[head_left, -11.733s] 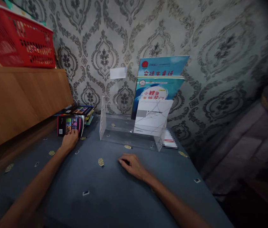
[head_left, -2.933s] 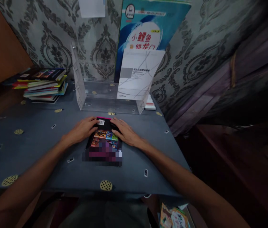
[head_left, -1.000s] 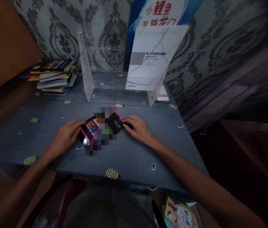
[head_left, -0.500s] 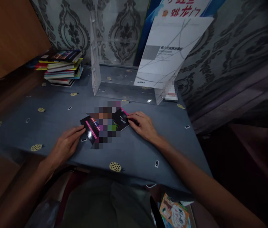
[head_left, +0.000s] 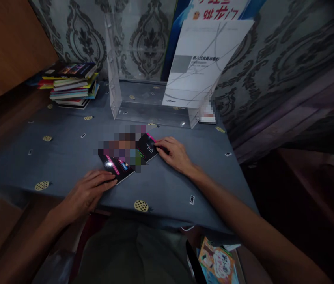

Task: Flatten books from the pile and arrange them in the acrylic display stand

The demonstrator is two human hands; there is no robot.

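A dark, glossy book (head_left: 149, 145) with pink strips lies at a slant on the cloth-covered table, its middle blurred out by pixelation. At its near left corner is my left hand (head_left: 91, 191), the fingers and thumb brought together on the edge. My right hand (head_left: 174, 154) pinches the right edge of the same book between thumb and fingers, with the wrist low over the table.
A stack of books (head_left: 73, 85) stands at the back left. Behind the book is a clear plastic stand (head_left: 155, 114) holding a white booklet (head_left: 205, 63). Below the table's front edge shows an orange-covered book (head_left: 217, 260). Patterned wallpaper (head_left: 149, 39) rises behind.
My left hand has slid from the book's left edge toward me and right, to its near corner. My right hand keeps its place at the right edge. The view has shifted slightly.
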